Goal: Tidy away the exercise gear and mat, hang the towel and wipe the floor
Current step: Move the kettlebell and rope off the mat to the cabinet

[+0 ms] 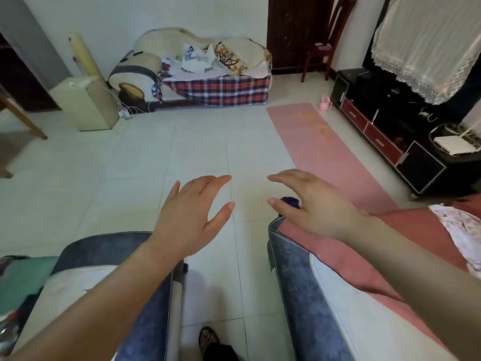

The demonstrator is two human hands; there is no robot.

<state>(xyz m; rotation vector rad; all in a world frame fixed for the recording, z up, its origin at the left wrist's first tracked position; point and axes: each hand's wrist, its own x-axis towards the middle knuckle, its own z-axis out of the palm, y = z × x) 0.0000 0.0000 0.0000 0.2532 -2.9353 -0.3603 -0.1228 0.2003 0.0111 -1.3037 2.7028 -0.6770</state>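
Note:
A long pink exercise mat (328,149) lies flat on the tiled floor at the right, running toward the far wall. A small pink kettlebell (325,103) stands on the floor just beyond the mat's far end. My left hand (190,214) and my right hand (312,201) are held out in front of me over the floor, fingers relaxed and spread, holding nothing. A dark purple object (290,201) shows partly behind my right hand, at the corner of the sofa; what it is cannot be made out.
Two blue-and-white sofas flank me: one at the left (109,282), one at the right (325,295) with a pink cloth (364,256) on it. A cluttered couch (208,74) stands at the far wall. A black TV cabinet (385,131) lines the right. A wooden chair (325,48) stands at the back.

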